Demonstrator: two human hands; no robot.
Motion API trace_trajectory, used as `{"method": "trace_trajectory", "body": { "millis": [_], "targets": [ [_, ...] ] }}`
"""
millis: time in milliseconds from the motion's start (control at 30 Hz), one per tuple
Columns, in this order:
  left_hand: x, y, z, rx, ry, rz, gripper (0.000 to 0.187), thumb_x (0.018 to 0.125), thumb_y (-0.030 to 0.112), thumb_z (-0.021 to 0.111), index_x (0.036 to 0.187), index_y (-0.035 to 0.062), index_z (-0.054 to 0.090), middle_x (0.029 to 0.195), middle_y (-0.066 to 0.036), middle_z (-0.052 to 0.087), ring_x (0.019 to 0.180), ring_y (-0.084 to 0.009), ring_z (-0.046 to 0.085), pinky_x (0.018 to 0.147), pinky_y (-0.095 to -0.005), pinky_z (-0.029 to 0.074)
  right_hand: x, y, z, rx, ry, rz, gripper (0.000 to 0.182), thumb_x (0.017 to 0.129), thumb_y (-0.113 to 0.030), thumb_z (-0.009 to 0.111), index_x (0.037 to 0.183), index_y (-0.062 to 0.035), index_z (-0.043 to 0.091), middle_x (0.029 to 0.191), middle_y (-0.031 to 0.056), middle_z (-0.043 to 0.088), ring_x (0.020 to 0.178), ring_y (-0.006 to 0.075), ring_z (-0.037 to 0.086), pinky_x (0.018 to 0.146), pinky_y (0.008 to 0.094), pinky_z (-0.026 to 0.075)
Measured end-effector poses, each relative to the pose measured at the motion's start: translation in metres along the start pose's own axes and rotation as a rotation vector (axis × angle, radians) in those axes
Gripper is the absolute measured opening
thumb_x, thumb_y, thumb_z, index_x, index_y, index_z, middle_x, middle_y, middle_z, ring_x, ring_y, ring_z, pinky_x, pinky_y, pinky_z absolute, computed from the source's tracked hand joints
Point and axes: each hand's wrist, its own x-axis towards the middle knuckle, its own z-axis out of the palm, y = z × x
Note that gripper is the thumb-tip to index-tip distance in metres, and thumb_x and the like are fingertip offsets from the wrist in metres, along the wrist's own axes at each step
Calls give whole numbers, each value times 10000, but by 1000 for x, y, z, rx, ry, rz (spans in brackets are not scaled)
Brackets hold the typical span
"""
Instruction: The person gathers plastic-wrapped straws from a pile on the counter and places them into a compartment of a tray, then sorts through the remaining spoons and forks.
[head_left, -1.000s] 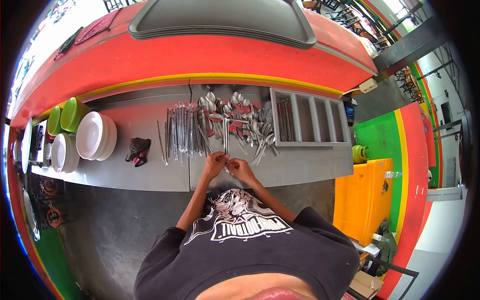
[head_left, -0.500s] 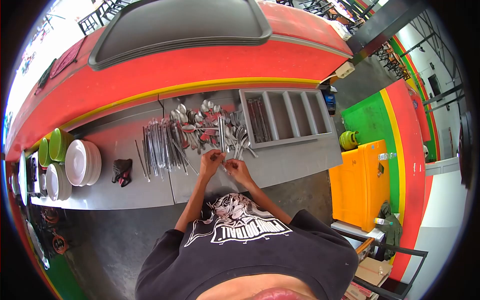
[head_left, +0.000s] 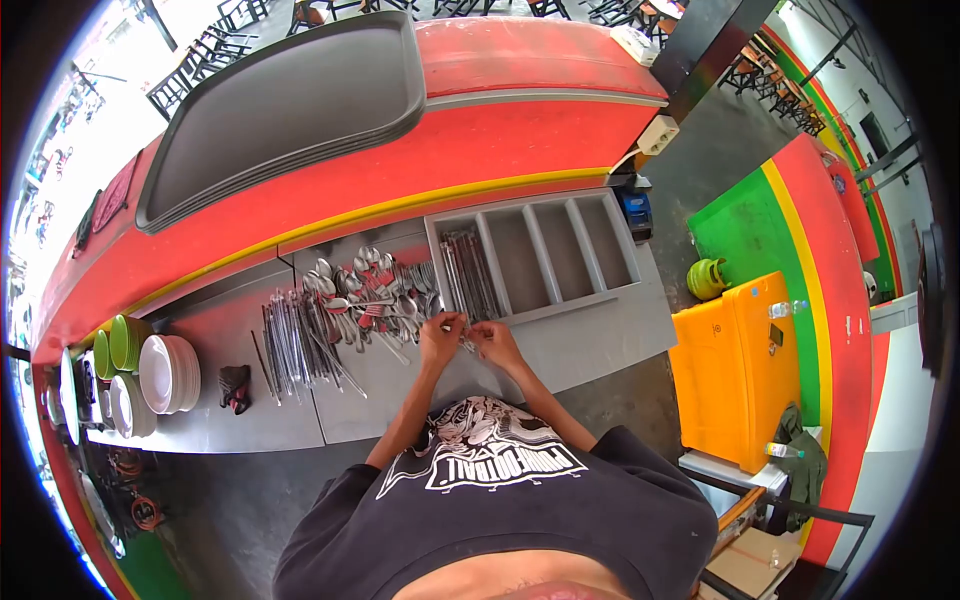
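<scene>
My left hand (head_left: 442,338) is at the front left corner of a grey cutlery tray (head_left: 560,308), its fingers pinched together. Just to its right, my right hand (head_left: 496,345) has its fingers bent and closed near the tray's front rim. A small metallic glint shows between both hands; what they hold is mostly hidden. Long thin metal cutlery pieces (head_left: 470,272) lie in the tray's leftmost compartment. Left of the tray is a loose heap of spoons and forks (head_left: 365,295). Beyond it, more long thin cutlery (head_left: 295,345) lies side by side.
White plates (head_left: 168,374) and green bowls (head_left: 128,342) are stacked at the counter's left, near a dark crumpled cloth (head_left: 234,388). Large dark trays (head_left: 290,110) lie on the red ledge behind. An orange box (head_left: 740,370) stands right of the counter (head_left: 590,350).
The shiny long pieces held upright between my hands left of the tray no longer stand there. My hands are now at the tray's front left corner. The view has shifted.
</scene>
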Motion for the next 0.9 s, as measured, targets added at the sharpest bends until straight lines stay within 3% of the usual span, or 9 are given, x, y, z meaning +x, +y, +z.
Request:
{"method": "trace_trajectory", "body": {
  "millis": [133,333,467,567,733,900],
  "targets": [
    [14,-2,23,249,185,119,262,815,284,695,870,28,717,722,-110,694,643,-247,684,579,-341,509,21,-4,-22,-11,-50,68,244,886,-219,637,932,18,678,630,31,605,442,92,512,416,263,385],
    [27,-1,35,368,283,47,298,808,353,678,862,63,726,753,-106,700,703,-308,678,626,-389,515,49,-11,-39,-82,-107,122,274,876,-224,646,963,35,663,617,33,595,431,103,520,383,275,407],
    [27,4,45,436,359,58,301,813,341,671,942,72,713,793,-98,706,717,-304,677,641,-394,516,63,11,-37,-56,-127,95,352,875,-214,645,1111,43,603,652,41,608,428,112,534,379,285,424],
    [21,2,53,464,422,144,319,817,314,671,1030,76,682,849,-94,708,710,-289,675,652,-395,516,53,-8,-41,-76,-122,131,453,832,-220,648,1178,56,554,695,100,662,458,175,618,446,310,476],
    [8,-4,63,501,450,271,334,828,263,665,1090,58,635,906,-98,687,668,-259,663,650,-382,515,40,-13,-53,-37,-231,52,389,866,-169,631,1179,48,553,682,76,624,454,151,589,427,291,465],
    [4,-7,55,259,385,243,252,839,172,654,1051,36,643,870,-98,679,644,-214,658,591,-324,508,38,-15,-50,18,-237,70,299,883,-122,614,1132,38,574,693,59,598,470,136,571,419,286,471]
  ]
}}
